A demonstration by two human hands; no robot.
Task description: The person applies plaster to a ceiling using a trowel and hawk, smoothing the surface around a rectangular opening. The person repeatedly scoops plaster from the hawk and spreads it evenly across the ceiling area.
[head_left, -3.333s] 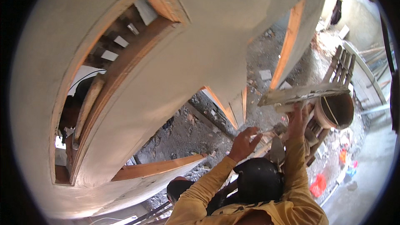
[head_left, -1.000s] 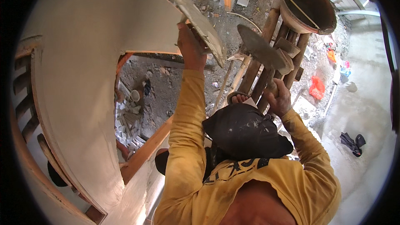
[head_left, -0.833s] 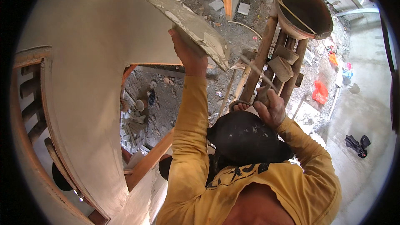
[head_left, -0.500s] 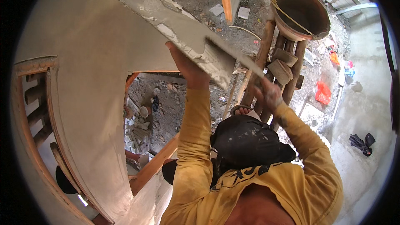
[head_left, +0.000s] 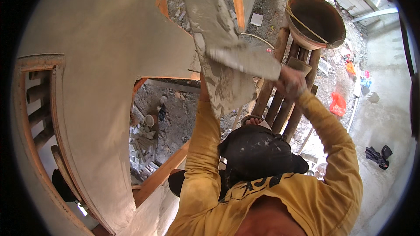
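My left hand point(head_left: 204, 91) supports a long plastering board point(head_left: 199, 6) from beneath; the board hides most of the hand and its fingers. Wet grey mortar coats the board's upper face, thick and ridged along its edge. In my right hand point(head_left: 292, 81) is a trowel point(head_left: 258, 63), its mortar-smeared blade lying across the middle of the board and blurred by motion. The fingers are wrapped round its handle, which they hide. To the left of the board stands a smooth plastered wall point(head_left: 96, 39).
A rubber-looking bucket point(head_left: 315, 22) with a cord handle sits on a walkway of bamboo poles point(head_left: 280, 57). Wooden block point(head_left: 299, 65) lies beside it. An opening in the wall point(head_left: 164, 100) shows rubble below. A red plastic bag point(head_left: 337, 104) and dark cloth point(head_left: 378, 156) lie at right.
The board has swung more upright, its far end moving right. The trowel has shifted left onto the board and now shows its broad face. My right hand has moved slightly right.
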